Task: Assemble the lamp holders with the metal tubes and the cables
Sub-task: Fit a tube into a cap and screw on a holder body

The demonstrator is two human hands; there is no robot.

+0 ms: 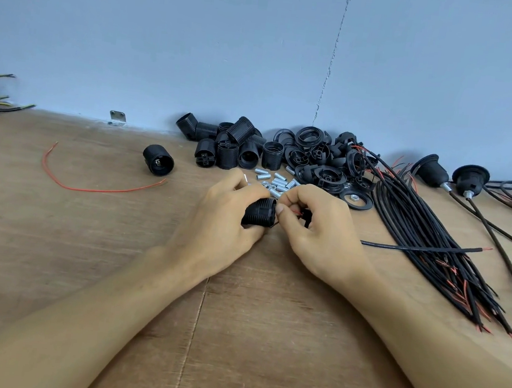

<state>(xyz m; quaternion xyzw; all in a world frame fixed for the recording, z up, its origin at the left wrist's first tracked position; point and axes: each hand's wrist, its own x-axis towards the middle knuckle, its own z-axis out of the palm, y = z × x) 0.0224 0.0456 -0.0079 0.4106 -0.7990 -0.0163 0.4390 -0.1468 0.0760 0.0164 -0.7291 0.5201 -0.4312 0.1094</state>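
The left hand (223, 218) curls its fingers (233, 181) round a black ribbed lamp holder (259, 211), held on its side low over the table (82, 253), a bare plywood sheet with a visible seam. The right hand (317, 229) pinches a thin red wire end (298, 213) tight between thumb and fingertips, right at the holder's open end. A black sheathed cable (417, 248) runs from under this hand off to the right.

Just behind the hands lie short threaded metal tubes (278, 182), bright and silvery. Behind those, against the pale blue wall (201, 44), sits a heap of ribbed black holder bodies (234, 146), and beside it a heap of round black caps and rings (322, 160). A thick bundle of black cables (430, 220) with red stripped ends fans out on the right. 1 lone holder (158, 160) lies to the left, near a loose curved red wire (89, 188).
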